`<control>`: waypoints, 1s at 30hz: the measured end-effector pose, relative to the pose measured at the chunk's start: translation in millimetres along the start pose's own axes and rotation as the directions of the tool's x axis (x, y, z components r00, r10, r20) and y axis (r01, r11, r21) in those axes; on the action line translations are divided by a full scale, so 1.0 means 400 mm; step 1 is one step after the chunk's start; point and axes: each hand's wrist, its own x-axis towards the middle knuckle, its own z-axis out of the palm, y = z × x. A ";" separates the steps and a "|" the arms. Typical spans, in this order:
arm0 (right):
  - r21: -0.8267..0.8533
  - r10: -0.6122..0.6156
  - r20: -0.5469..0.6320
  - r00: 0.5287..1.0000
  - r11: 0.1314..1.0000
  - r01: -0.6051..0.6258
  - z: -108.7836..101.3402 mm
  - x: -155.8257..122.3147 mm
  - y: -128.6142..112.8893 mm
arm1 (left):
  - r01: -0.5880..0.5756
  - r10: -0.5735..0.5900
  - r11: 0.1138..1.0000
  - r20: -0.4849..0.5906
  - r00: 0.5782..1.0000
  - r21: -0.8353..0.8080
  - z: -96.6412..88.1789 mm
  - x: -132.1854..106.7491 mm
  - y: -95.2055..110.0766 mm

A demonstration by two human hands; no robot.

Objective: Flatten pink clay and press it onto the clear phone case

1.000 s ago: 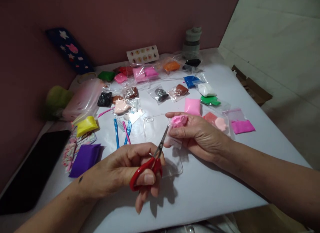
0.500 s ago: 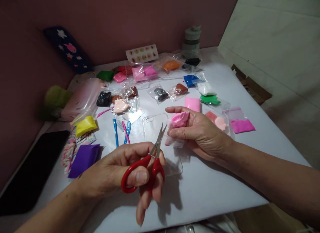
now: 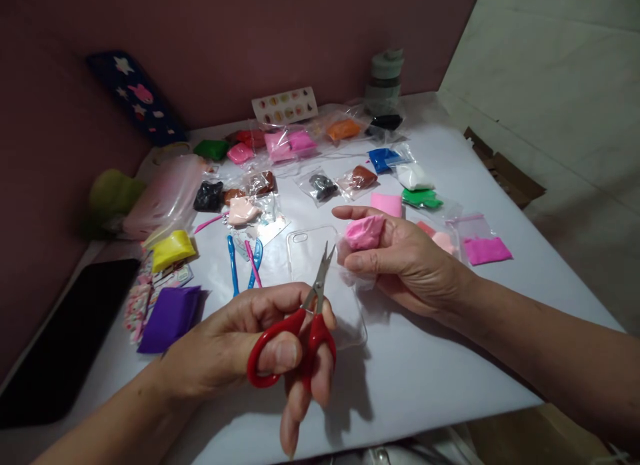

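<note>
My left hand [image 3: 235, 348] grips small red-handled scissors [image 3: 293, 335], thumb and fingers through the loops, blades slightly parted and pointing up towards my right hand. My right hand [image 3: 405, 262] pinches a clear bag of pink clay [image 3: 364, 233] between thumb and fingers, just right of the blade tips. Both hands hover above a transparent phone case [image 3: 320, 278] lying on the white table [image 3: 425, 358].
Several small bags of coloured clay lie across the table: yellow [image 3: 173, 249], purple [image 3: 170, 317], magenta [image 3: 486, 249], green [image 3: 421, 198], blue [image 3: 383, 160], orange [image 3: 343, 128]. Blue and pink modelling tools [image 3: 245, 262] lie left of the case. A dark phone [image 3: 65, 338] sits far left.
The scissor blades have opened and drawn back slightly from the bag. My right hand has shifted a little to the right and lifted the pink clay bag.
</note>
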 end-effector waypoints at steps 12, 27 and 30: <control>-0.023 0.015 0.103 0.995 1.000 -0.013 -0.006 -0.004 -0.008 | 0.026 -0.026 0.999 -0.014 1.000 0.039 0.019 0.012 0.012; -0.121 -0.018 0.043 0.999 0.992 0.023 -0.014 0.000 -0.008 | 0.072 -0.071 0.997 -0.067 0.995 0.015 0.014 -0.006 0.015; -0.128 0.005 0.054 0.999 0.992 0.002 -0.014 -0.001 -0.008 | 0.063 -0.061 0.998 -0.067 0.996 0.023 0.007 -0.001 0.019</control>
